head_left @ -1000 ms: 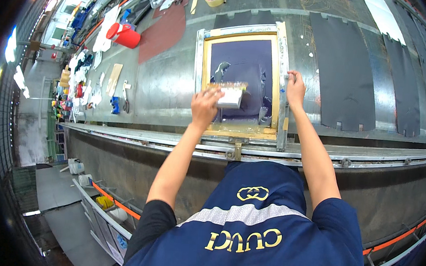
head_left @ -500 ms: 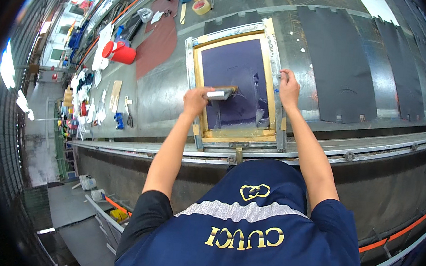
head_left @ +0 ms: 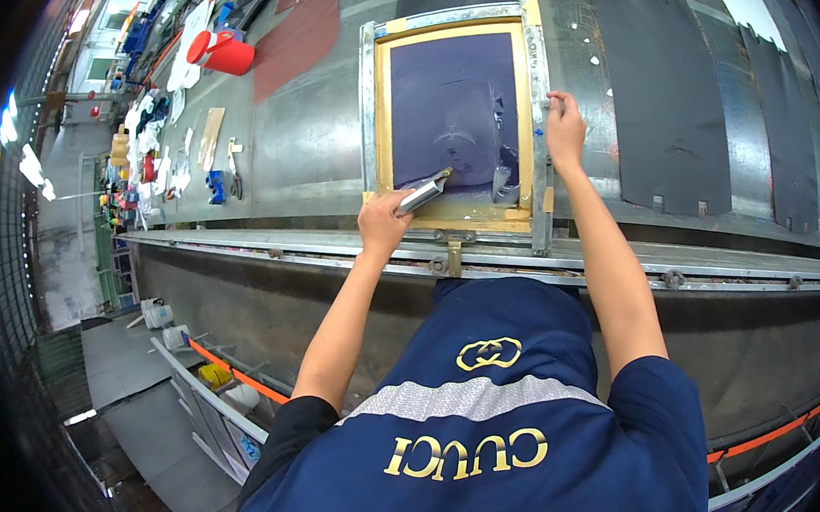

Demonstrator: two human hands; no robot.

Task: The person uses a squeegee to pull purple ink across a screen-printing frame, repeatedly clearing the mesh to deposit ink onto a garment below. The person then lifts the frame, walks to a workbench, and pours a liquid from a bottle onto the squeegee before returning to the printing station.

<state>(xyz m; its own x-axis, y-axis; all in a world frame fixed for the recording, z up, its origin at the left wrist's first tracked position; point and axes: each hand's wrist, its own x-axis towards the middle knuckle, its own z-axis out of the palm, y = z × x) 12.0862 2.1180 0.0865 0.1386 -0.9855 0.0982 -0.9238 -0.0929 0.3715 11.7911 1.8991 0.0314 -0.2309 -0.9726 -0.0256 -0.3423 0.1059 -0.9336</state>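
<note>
A screen printing frame (head_left: pixel 535 70) with metal bars and a dark purple mesh (head_left: pixel 440 96) lies on the metal table in front of me. My left hand (head_left: pixel 384 219) is closed round a squeegee (head_left: pixel 423 196) with a light metal holder. The squeegee is tilted over the near left part of the mesh, its far end close to the purple surface. Beside the frame's right bar is my right hand (head_left: pixel 566 136), fingers bent together with their tips at the bar's outer edge. Whitish smears of ink show on the mesh's right side.
Dark sheets (head_left: pixel 662 112) lie on the table (head_left: pixel 313 145) to the right. Leftward are a red jug (head_left: pixel 226 54), scissors (head_left: pixel 235 179) and a wooden strip (head_left: pixel 211 137). A metal rail (head_left: pixel 334 254) runs along the near edge.
My left hand has drawn the squeegee toward me, to the near end of the mesh, and its angle has turned. My right hand stays at the right bar. The whole view has shifted slightly.
</note>
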